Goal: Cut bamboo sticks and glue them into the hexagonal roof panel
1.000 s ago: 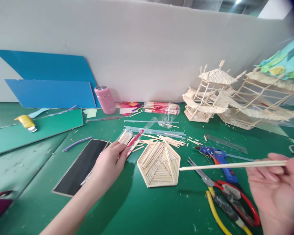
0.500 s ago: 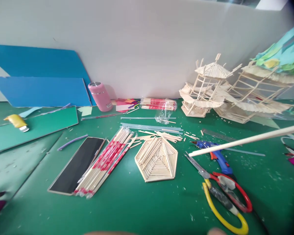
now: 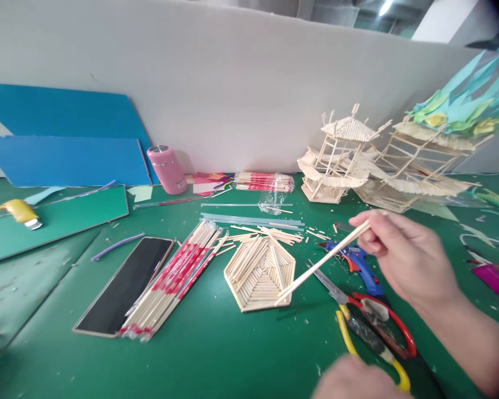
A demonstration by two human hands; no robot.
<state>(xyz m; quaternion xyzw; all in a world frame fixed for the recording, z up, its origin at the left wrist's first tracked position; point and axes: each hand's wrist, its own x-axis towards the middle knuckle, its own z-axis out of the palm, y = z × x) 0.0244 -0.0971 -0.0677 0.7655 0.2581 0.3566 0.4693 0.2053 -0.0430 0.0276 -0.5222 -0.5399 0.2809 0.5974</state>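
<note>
My right hand (image 3: pixel 399 255) is closed, pinching one end of a pale pair of wooden chopsticks (image 3: pixel 322 261). They slant down to the left, and their far tip overlaps the right edge of a hexagonal tray made of short sticks (image 3: pixel 260 288). Several loose cut sticks (image 3: pixel 248 260) lie in that tray. At the bottom edge my left hand (image 3: pixel 353 379) is smeared by motion, with its fingers unclear, in front of the yellow handle of red-and-yellow scissors (image 3: pixel 370 335). Beyond the scissors lies a blue glue gun (image 3: pixel 363 269).
Wrapped chopsticks (image 3: pixel 177 280) and a phone (image 3: pixel 125 285) lie left of the tray. Glue sticks (image 3: pixel 253 219) are behind it. A pink bottle (image 3: pixel 167 170), blue boards (image 3: pixel 66 160) and stick-built pavilions (image 3: pixel 336 160) stand along the back wall.
My right hand has come into view from the right, and the chopsticks' tip has moved left and down to the tray. My left hand has risen at the bottom edge. The view has shifted slightly.
</note>
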